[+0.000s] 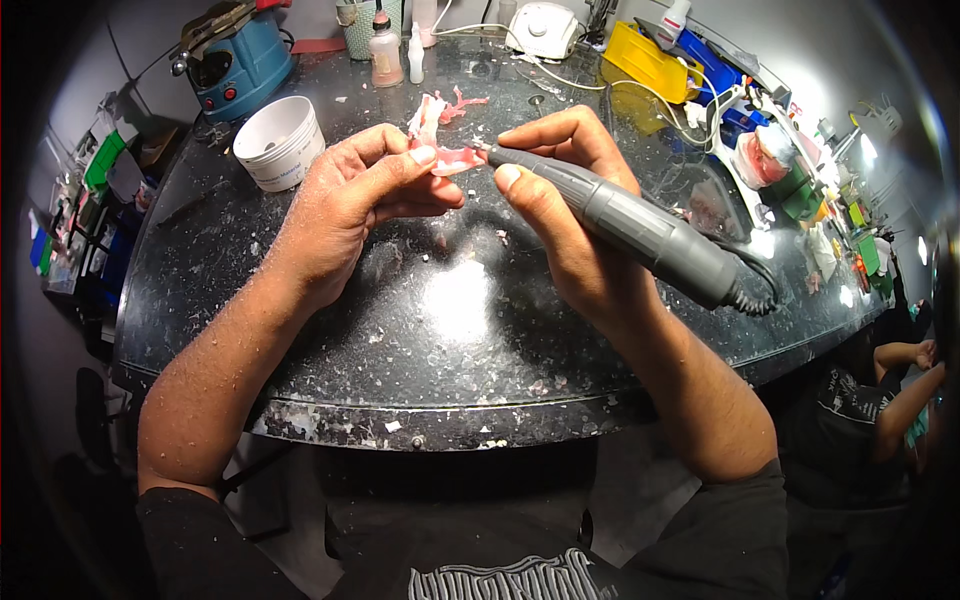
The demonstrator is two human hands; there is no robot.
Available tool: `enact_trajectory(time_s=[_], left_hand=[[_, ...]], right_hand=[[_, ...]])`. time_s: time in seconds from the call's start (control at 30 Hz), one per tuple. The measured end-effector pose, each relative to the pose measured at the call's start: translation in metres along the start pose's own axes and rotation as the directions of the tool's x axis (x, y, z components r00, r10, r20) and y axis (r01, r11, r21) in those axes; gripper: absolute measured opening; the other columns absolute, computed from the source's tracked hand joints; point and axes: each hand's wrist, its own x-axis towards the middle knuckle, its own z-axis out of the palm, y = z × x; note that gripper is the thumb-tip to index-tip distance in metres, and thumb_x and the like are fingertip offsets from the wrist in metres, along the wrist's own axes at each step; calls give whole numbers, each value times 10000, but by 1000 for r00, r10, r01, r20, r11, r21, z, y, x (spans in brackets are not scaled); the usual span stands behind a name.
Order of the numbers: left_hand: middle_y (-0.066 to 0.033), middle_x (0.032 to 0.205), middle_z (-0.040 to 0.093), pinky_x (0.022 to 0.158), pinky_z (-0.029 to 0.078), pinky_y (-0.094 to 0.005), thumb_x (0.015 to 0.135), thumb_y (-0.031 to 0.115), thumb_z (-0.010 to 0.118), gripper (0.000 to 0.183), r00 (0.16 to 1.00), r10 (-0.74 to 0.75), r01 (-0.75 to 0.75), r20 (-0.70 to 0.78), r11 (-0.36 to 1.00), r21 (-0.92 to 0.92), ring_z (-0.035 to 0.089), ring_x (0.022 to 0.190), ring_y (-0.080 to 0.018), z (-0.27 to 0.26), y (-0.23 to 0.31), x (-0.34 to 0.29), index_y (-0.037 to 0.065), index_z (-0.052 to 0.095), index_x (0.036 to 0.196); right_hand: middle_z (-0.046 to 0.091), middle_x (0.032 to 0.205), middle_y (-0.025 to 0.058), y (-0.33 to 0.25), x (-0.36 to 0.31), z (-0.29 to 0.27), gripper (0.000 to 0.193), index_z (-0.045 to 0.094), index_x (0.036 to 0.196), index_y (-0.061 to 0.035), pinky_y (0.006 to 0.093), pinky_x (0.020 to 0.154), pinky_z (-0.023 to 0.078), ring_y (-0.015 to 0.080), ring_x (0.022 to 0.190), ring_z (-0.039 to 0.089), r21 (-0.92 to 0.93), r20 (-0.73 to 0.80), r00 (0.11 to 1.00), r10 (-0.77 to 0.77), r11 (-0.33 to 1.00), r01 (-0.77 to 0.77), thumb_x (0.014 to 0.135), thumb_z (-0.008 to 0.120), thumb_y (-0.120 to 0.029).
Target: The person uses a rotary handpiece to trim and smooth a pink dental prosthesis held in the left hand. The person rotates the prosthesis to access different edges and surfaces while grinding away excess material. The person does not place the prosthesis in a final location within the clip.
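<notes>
Over the middle of the bench, my left hand (362, 182) pinches a pink denture base (457, 161) between thumb and fingers. Part of the piece is hidden behind the fingertips. My right hand (572, 185) is wrapped round a dark grey rotary handpiece (655, 228), held much like a pen. Its tip points left and is at the pink piece's right end; whether the bur touches cannot be made out. A coiled cord runs from the handpiece's back end. Just beyond the left fingertips is a branched pink scrap (464, 103).
The dark bench (330, 375) is strewn with pale shavings. A white tub (282, 160) and blue machine (245, 68) stand at left. Behind are a dropper bottle (386, 55), white control box (541, 32) and yellow bin (648, 62). At right sit a pink dental model (762, 158) and another person (895, 400).
</notes>
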Motion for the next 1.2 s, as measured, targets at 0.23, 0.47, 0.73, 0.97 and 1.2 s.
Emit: enact_trajectory(time_s=[0.23, 0.47, 0.73, 0.97, 1.2], left_hand=[[-97, 1022, 733, 925, 578, -330, 1007, 202, 625, 175, 1000, 20, -20, 5, 1000, -20, 725, 959, -161, 2, -2, 0, 70, 602, 895], [-40, 1023, 715, 963, 534, -373, 981, 213, 650, 142, 1000, 25, -25, 17, 1000, -17, 693, 969, -138, 4, -1, -2, 92, 624, 911], [-95, 1030, 735, 975, 550, -341, 1001, 187, 637, 168, 1000, 30, -30, -4, 999, 13, 714, 980, -160, 5, -1, -2, 41, 652, 919], [-95, 1030, 740, 954, 552, -336, 999, 186, 640, 155, 999, 50, -50, 0, 999, 18, 715, 971, -157, 5, -3, -1, 45, 669, 941], [-95, 1019, 743, 951, 552, -339, 1010, 204, 624, 161, 997, 71, -71, -10, 997, -1, 718, 967, -162, 2, -2, 1, 49, 666, 1007]], right_hand=[[654, 927, 78, 5, -1, 0, 248, 570, 1100, -9, 265, 751, 492, 110, 846, 603, -70, 29, 999, -34, 997, 35, 939, 686, -158], [673, 882, 106, 3, -2, 5, 279, 576, 1081, -20, 314, 760, 542, 152, 836, 665, -79, 3, 999, -50, 996, 50, 917, 708, -203], [661, 849, 90, 2, -3, 7, 259, 575, 1071, -34, 311, 721, 534, 142, 785, 654, -92, -3, 998, -61, 994, 61, 911, 712, -185], [665, 861, 99, 1, -3, 5, 257, 574, 1079, -31, 310, 730, 538, 149, 797, 656, -108, 2, 998, -59, 992, 59, 917, 705, -182], [669, 964, 111, -2, 1, -1, 270, 565, 1106, -20, 298, 805, 524, 149, 907, 650, -120, -55, 997, -47, 992, 40, 930, 700, -174]])
